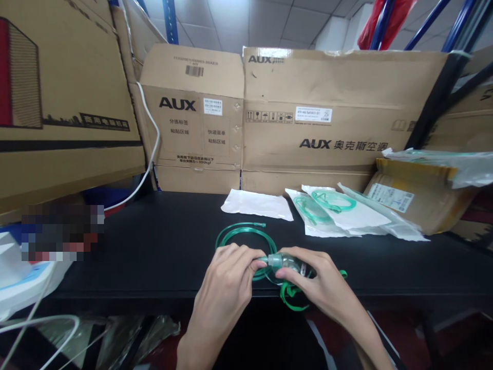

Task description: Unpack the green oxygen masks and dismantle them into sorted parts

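My left hand (230, 277) pinches the end of a green oxygen tube (263, 259), whose coils (246, 229) lie on the black table behind it. My right hand (314, 275) is wrapped round a clear oxygen mask (290, 262). Between the two hands, the tube end meets the mask's pale green connector (275, 260); whether it is fully seated I cannot tell. A green elastic strap (291, 298) hangs from the mask below my right hand. My fingers and palm hide much of the mask.
A white packet (257, 205) lies at the back of the black table (173, 257). Several clear-fronted packets with green tubing (344, 210) overlap at the right, by a taped carton (408, 192). Large cardboard boxes (308, 123) stand behind. A white device (34, 277) is at the left.
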`<state>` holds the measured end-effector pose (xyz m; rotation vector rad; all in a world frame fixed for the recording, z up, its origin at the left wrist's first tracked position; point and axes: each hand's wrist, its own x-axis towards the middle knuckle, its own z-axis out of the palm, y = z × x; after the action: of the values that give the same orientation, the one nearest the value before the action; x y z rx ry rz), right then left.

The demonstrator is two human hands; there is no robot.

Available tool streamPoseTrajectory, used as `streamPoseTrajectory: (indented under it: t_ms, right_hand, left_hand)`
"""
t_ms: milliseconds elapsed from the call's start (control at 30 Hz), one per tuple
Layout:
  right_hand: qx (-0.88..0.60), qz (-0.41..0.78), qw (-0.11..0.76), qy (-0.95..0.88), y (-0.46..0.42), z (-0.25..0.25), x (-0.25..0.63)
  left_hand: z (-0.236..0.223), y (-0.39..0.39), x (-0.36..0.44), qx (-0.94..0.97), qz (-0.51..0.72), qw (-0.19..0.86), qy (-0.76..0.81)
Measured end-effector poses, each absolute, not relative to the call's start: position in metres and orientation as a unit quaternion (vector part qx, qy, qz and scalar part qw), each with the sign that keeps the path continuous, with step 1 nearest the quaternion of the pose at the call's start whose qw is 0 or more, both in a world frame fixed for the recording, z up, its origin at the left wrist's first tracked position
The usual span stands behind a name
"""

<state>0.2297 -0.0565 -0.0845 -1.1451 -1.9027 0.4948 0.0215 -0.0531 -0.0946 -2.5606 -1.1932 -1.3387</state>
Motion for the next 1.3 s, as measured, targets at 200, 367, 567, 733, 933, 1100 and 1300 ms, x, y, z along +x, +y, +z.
streamPoseTrajectory:
  t_ms: [200, 367, 567, 733, 933, 1100, 1300]
  right_hand:
    - [-0.424, 0.165, 0.449, -0.769, -0.054, -0.089, 0.231]
    - [-0.375, 0.098, 0.488, -0.782, -0.049, -0.096, 0.234]
    - [-0.361, 0.070, 0.489, -0.791, -0.046, -0.100, 0.235]
    - [-0.352, 0.064, 0.480, -0.801, -0.048, -0.099, 0.234]
    - [-0.355, 0.079, 0.475, -0.801, -0.050, -0.097, 0.232]
    - [-0.347, 0.089, 0.486, -0.797, -0.049, -0.097, 0.231]
    - [-0.347, 0.102, 0.493, -0.791, -0.051, -0.096, 0.230]
  left_hand:
    - [-0.095, -0.055, 0.023, -0.811, -0.425, -0.004, -0.402]
    - [-0.093, -0.055, 0.022, -0.809, -0.426, -0.017, -0.405]
    - [-0.094, -0.054, 0.021, -0.817, -0.400, -0.024, -0.414]
    - [-0.095, -0.054, 0.020, -0.819, -0.385, -0.032, -0.424]
    - [-0.093, -0.054, 0.020, -0.821, -0.388, -0.036, -0.417]
    - [-0.094, -0.054, 0.020, -0.823, -0.395, -0.029, -0.408]
    - [-0.096, -0.054, 0.018, -0.827, -0.401, -0.014, -0.394]
